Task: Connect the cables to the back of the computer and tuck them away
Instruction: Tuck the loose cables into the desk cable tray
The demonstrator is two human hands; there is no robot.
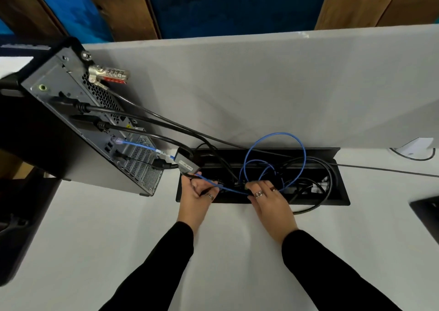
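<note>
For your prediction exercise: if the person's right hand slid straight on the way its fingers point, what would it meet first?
Probably the coiled blue cable in the black cable tray: the right hand points into its loops. Black cables lie tangled there too, and depth is unclear.
</note>
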